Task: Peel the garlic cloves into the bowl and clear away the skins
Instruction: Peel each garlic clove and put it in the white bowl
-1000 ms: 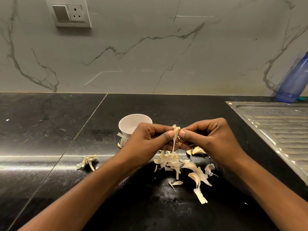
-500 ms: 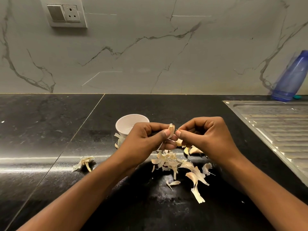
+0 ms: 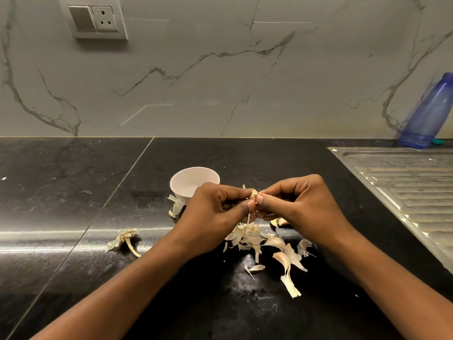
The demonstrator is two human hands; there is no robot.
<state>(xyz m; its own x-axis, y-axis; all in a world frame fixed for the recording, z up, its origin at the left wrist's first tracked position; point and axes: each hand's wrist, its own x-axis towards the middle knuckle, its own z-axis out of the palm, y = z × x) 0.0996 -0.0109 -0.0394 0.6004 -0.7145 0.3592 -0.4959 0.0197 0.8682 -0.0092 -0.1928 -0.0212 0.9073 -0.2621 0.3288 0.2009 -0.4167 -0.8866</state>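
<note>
**Thumbs close in on the clove**

Both hands have drawn together since a second ago, and the long strip of skin that hung between them is now only a thin thread. Nearest, at lower centre, loose skins lie scattered on the dark surface, with a dry stalk apart to their left. Above them, mid-frame, the left hand and right hand meet. Their fingers are curled, and thumb and forefinger of each pinch the clove, held clear of the surface.

The clove looks small, light and firm, its skin papery and apt to tear in shreds. I judge the best hold is at the ends, with a nail under a loose edge.

Just behind the left hand stands the bowl, near enough for a short drop; what it holds I cannot tell. At right the ribbed drainboard bounds the surface, which runs wide to the left, giving room to sweep skins. Farthest back are a bottle and a wall socket.
</note>
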